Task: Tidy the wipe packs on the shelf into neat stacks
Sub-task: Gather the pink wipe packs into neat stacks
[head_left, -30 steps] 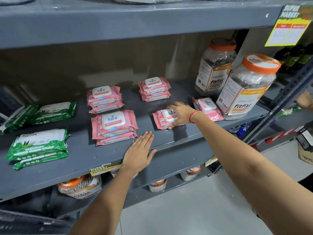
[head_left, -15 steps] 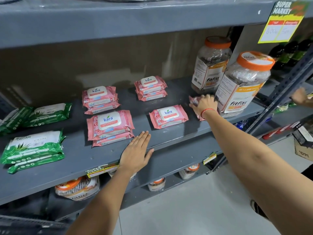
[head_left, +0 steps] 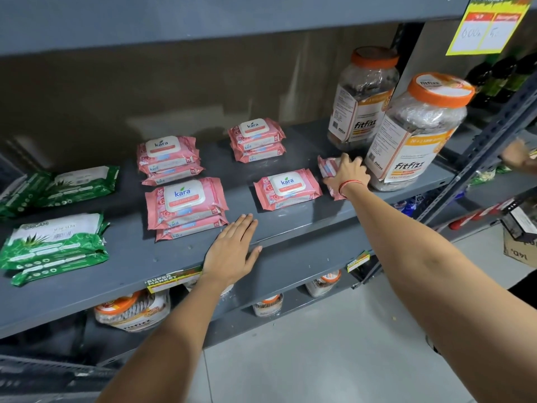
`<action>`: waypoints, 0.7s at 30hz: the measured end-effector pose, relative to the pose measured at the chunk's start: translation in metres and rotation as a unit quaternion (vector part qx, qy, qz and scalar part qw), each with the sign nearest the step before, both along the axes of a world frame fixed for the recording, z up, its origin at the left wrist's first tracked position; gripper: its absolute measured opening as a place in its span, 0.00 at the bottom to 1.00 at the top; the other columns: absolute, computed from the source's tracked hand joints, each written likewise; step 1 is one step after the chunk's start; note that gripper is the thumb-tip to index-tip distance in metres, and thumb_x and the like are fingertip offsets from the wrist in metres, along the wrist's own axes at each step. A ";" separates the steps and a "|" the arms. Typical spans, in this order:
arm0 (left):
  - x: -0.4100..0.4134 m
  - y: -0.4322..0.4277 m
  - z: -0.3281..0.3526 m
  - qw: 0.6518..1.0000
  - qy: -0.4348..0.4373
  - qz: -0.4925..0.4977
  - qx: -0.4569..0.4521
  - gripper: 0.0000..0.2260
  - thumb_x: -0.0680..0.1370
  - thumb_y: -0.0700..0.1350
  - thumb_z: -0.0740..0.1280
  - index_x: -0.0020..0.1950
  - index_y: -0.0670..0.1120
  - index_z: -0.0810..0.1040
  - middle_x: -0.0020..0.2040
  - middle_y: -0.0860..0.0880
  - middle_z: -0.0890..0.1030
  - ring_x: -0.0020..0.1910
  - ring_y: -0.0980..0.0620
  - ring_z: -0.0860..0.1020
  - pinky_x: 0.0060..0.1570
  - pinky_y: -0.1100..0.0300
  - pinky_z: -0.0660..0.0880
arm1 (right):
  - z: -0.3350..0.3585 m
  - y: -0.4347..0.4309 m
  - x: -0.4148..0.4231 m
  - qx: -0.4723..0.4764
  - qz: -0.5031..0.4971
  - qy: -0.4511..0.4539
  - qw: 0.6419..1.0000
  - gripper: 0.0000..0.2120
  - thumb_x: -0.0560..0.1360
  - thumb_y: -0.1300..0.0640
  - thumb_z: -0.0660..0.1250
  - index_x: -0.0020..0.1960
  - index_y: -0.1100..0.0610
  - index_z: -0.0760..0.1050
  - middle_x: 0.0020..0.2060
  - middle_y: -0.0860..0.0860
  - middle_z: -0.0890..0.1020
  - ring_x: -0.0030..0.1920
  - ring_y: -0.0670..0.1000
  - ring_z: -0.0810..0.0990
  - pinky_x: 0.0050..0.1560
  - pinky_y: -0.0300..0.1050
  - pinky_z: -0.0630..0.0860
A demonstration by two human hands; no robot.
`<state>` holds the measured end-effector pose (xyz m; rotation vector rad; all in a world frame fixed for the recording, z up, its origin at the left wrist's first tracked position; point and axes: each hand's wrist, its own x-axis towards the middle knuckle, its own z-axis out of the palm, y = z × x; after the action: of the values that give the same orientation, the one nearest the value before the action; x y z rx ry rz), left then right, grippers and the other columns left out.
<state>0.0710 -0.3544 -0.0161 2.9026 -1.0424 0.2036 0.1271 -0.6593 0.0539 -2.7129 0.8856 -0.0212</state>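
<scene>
Since before, right hand (head_left: 347,175) grips tilted pink pack (head_left: 327,167); left hand (head_left: 232,251) stays flat, open.

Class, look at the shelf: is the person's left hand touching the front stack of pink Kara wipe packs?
Apart. The head view shows bare grey shelf between the left hand and the front Kara stack.

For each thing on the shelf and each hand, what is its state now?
single pink pack: lying flat, alone, unstacked
pink pack by the jars: tilted up, gripped by right hand
front pink stack: stacked, slightly offset
two rear pink stacks: stacked
left hand: flat on shelf edge, empty
two jars: upright, lids on
</scene>
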 end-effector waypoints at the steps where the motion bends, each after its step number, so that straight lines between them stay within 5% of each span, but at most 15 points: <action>1: 0.000 0.000 0.000 1.000 -0.001 0.000 0.002 0.28 0.78 0.58 0.47 0.71 0.41 0.64 0.71 0.43 0.67 0.70 0.46 0.65 0.68 0.52 0.60 | 0.003 -0.001 0.000 0.009 -0.006 -0.002 1.000 0.40 0.70 0.44 0.71 0.73 0.57 0.55 0.68 0.62 0.64 0.68 0.65 0.66 0.66 0.60 0.67; 10: 0.001 0.001 0.000 1.000 -0.011 -0.001 0.006 0.27 0.78 0.56 0.48 0.70 0.41 0.66 0.70 0.43 0.69 0.68 0.46 0.67 0.66 0.51 0.62 | 0.036 0.026 0.004 0.060 0.055 -0.126 0.989 0.40 0.68 0.41 0.71 0.71 0.60 0.61 0.65 0.62 0.68 0.62 0.64 0.72 0.62 0.56 0.73; 21: 0.001 0.001 0.000 1.000 -0.007 -0.007 0.010 0.27 0.78 0.55 0.49 0.70 0.40 0.67 0.69 0.42 0.69 0.68 0.45 0.67 0.66 0.50 0.64 | 0.033 0.081 -0.002 -0.022 0.096 -0.010 0.995 0.47 0.65 0.29 0.66 0.72 0.59 0.60 0.71 0.60 0.63 0.71 0.61 0.63 0.67 0.59 0.64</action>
<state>0.0720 -0.3533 -0.0163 2.9145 -1.0735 0.2157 0.1250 -0.5781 0.0873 -2.8219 0.6225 -0.0273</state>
